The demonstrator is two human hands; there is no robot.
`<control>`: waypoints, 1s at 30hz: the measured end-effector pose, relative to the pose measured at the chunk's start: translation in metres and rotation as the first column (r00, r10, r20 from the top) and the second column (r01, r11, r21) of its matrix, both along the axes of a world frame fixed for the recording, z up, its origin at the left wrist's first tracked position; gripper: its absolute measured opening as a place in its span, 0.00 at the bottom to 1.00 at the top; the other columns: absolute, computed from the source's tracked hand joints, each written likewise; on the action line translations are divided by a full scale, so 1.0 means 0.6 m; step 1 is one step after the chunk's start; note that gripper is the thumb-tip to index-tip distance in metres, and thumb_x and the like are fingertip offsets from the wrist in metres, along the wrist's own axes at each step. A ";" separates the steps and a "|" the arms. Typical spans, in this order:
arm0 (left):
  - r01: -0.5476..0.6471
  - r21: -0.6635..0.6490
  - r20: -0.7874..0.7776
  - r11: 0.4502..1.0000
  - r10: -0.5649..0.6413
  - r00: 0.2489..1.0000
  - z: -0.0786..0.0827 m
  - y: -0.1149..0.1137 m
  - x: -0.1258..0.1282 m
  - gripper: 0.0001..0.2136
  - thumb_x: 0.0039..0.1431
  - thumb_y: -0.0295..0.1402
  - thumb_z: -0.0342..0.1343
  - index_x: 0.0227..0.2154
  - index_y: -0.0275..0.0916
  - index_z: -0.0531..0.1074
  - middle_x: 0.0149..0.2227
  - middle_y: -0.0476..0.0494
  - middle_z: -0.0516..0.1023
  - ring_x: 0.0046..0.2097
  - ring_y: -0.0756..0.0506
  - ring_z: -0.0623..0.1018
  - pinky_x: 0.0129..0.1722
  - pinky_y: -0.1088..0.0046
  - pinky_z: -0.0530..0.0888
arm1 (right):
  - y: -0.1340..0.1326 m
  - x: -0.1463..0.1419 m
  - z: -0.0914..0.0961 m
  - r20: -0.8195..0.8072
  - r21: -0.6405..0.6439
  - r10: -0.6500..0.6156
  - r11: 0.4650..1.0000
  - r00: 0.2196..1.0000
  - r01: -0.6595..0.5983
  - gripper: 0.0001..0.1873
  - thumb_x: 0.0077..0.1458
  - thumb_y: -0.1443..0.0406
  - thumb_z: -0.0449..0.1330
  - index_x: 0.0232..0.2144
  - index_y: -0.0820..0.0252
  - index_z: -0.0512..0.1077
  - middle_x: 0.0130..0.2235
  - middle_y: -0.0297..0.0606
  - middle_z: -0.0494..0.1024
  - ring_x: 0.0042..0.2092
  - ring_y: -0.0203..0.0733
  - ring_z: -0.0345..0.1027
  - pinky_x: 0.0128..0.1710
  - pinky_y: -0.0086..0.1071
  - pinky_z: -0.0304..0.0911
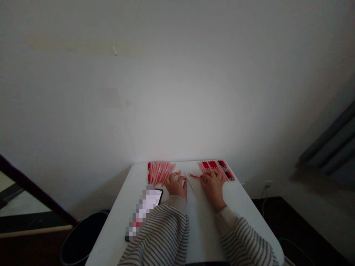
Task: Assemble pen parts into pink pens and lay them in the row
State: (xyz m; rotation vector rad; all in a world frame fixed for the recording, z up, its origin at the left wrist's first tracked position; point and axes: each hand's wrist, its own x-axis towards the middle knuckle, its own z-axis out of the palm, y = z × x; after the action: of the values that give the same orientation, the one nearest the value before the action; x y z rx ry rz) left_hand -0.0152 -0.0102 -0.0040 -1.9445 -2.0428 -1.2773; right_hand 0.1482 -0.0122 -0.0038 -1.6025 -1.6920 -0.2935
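Over the far middle of the white table, my left hand (177, 185) has its fingers curled, and a small pink pen piece (179, 172) shows at the fingertips. It is beside a row of pink pen barrels (161, 173). A thin red pen part (195, 176) sticks out leftward from the pinched fingers of my right hand (214, 185). That hand covers part of a second group of pink pen barrels (222, 173). Between both hands a slim white stick, perhaps a refill (189, 181), lies slanted on the table.
A phone (146, 207) lies by my left forearm on the white table (203, 229). Red pen pieces (212, 164) and black ones (229, 175) lie at the far right, more red ones (149, 171) far left. The wall (177, 111) stands behind; a dark bin (83, 236) is left.
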 end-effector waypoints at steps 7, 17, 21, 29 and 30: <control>-0.036 -0.094 -0.040 0.995 0.033 0.999 -0.003 0.001 -0.004 0.03 0.49 0.34 0.59 0.27 0.46 0.78 0.46 0.42 0.72 0.51 0.38 0.66 0.52 0.49 0.59 | 0.011 0.007 -0.012 -0.014 0.040 0.018 0.999 1.000 -0.017 0.09 0.55 0.63 0.56 0.34 0.55 0.77 0.41 0.42 0.76 0.51 0.52 0.55 0.53 0.51 0.43; -0.011 -0.089 -0.056 0.996 0.006 0.998 -0.010 0.005 -0.006 0.02 0.47 0.34 0.60 0.25 0.47 0.78 0.46 0.43 0.72 0.52 0.38 0.66 0.54 0.49 0.58 | 0.021 0.023 -0.027 -0.087 0.078 0.015 0.997 0.996 -0.008 0.14 0.58 0.64 0.52 0.40 0.53 0.77 0.42 0.42 0.74 0.43 0.48 0.56 0.45 0.42 0.51; -0.008 -0.078 -0.037 0.997 0.006 0.999 -0.008 0.006 -0.006 0.03 0.48 0.34 0.60 0.26 0.47 0.78 0.45 0.43 0.73 0.52 0.39 0.67 0.54 0.50 0.59 | 0.020 0.032 -0.024 -0.088 0.084 0.016 0.996 0.996 -0.008 0.12 0.57 0.62 0.54 0.38 0.52 0.77 0.41 0.41 0.74 0.45 0.49 0.56 0.46 0.43 0.50; 0.038 -0.064 0.000 0.997 -0.038 0.999 -0.013 0.011 -0.010 0.04 0.49 0.36 0.60 0.28 0.48 0.79 0.45 0.44 0.74 0.52 0.41 0.68 0.54 0.53 0.59 | 0.016 0.031 -0.018 -0.055 0.020 -0.011 1.000 0.998 0.012 0.10 0.56 0.65 0.56 0.36 0.51 0.78 0.42 0.41 0.74 0.47 0.50 0.55 0.46 0.43 0.48; 0.053 -0.066 0.004 0.996 -0.053 0.999 -0.013 0.011 -0.010 0.04 0.49 0.36 0.60 0.28 0.49 0.79 0.45 0.44 0.74 0.52 0.41 0.68 0.54 0.53 0.59 | 0.016 0.030 -0.017 -0.055 0.016 -0.009 1.000 0.998 0.010 0.10 0.56 0.65 0.56 0.36 0.51 0.78 0.42 0.41 0.74 0.47 0.50 0.55 0.46 0.43 0.48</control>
State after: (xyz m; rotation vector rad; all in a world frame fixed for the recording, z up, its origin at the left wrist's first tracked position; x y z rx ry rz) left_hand -0.0212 -0.0037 -0.0118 -2.0387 -2.0739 -1.2379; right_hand 0.1663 -0.0026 -0.0140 -1.5929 -1.6366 -0.2654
